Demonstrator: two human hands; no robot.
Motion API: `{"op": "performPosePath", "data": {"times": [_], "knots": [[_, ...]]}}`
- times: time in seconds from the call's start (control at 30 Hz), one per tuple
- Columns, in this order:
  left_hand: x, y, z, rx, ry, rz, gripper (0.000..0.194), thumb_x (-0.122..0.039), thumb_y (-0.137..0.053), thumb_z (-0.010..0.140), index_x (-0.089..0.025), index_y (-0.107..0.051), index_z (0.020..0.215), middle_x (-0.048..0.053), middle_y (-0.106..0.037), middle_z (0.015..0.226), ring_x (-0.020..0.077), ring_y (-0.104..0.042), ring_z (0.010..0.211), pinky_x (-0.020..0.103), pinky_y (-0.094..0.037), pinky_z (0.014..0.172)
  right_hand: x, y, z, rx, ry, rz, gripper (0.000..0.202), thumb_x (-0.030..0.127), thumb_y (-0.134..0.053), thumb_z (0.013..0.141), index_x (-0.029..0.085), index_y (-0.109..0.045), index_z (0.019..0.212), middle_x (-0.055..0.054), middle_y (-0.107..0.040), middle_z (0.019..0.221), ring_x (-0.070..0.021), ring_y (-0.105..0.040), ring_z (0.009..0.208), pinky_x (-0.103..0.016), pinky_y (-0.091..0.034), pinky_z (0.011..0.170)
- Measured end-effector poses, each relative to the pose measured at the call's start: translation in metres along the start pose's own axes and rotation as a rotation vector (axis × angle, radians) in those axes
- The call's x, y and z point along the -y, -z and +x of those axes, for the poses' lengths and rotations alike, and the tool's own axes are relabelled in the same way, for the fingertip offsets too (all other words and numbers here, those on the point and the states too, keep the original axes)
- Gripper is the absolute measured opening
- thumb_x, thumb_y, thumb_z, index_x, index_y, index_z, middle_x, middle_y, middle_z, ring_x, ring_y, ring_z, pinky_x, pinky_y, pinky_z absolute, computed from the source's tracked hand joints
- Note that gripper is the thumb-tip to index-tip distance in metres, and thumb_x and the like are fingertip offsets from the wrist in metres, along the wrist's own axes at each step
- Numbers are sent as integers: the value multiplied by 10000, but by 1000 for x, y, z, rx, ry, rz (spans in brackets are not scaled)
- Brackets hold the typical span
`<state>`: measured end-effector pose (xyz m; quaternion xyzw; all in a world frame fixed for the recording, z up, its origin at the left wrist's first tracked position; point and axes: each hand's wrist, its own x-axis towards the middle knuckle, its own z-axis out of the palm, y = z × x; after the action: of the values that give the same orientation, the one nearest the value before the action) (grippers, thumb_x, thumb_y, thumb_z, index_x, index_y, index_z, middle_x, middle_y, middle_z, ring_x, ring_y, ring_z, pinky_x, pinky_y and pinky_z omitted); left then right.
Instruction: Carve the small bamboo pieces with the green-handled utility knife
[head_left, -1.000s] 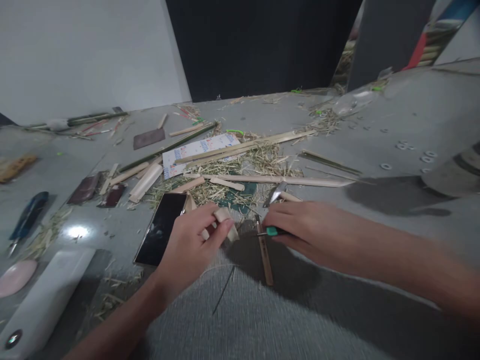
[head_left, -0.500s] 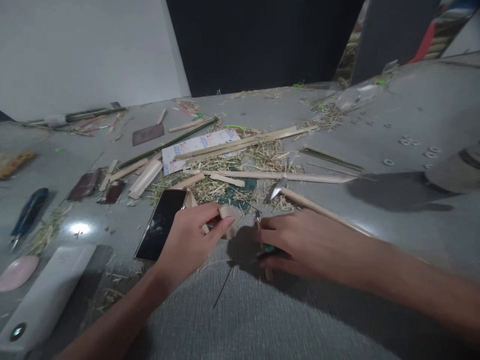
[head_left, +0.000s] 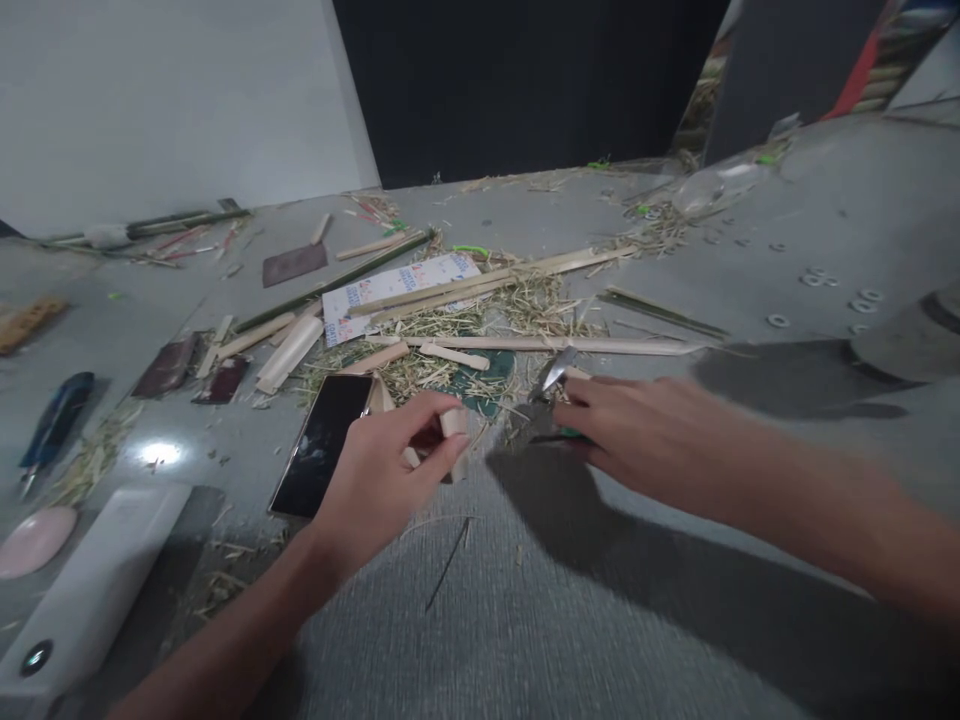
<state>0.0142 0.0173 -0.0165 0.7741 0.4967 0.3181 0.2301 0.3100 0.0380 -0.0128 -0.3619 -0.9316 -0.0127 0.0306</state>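
While the left hand (head_left: 382, 470) pinches a pale wood block (head_left: 453, 424) between thumb and fingers, just left of the middle of the worktop (head_left: 517, 620), the right hand (head_left: 637, 425) has its fingers curled around a green tool (head_left: 551, 439), its thin dark end pointing left towards the block, apart from it. On the near left lie a white case (head_left: 101, 590) and, just beside it, a pink oval (head_left: 36, 541); a dark sliver (head_left: 448, 567) lies near the middle. Farther in, a phone (head_left: 322, 440) sits beside the left hand, and a blue tool (head_left: 56, 425) lies at far left of it. Just beyond the right hand's fingers is a hammer head (head_left: 555, 370); how much of its handle the hand covers, I cannot tell. Beyond, shavings (head_left: 536, 308) lie around wood strips (head_left: 525, 344) and a printed card (head_left: 405, 285). Small rings (head_left: 778, 321) are scattered on the right, with a clear bottle (head_left: 712, 188) farther off, and a black panel (head_left: 517, 80) stands at the far side.
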Motion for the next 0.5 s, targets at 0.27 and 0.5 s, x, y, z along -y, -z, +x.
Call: {"op": "performPosePath", "data": {"times": [0.27, 0.5], "knots": [[-1, -1, -5, 13, -265, 136, 75, -153, -640, 1026, -220, -647, 1057, -58, -705, 786, 93, -657, 653, 200, -441, 601, 39, -6, 21, -51, 128, 92, 226, 46, -634, 903, 164, -646, 1095, -62, -708, 1029, -229, -659, 907, -346, -392, 707], [-4, -1, -5, 8, -343, 140, 97, -100, -626, 1019, -188, -647, 1055, -29, -742, 877, 86, -660, 693, 190, -437, 622, 40, -11, 22, -154, 108, 103, 103, 132, -545, 1043, 186, -634, 1043, -36, -657, 939, -226, -610, 847, -366, -327, 668]]}}
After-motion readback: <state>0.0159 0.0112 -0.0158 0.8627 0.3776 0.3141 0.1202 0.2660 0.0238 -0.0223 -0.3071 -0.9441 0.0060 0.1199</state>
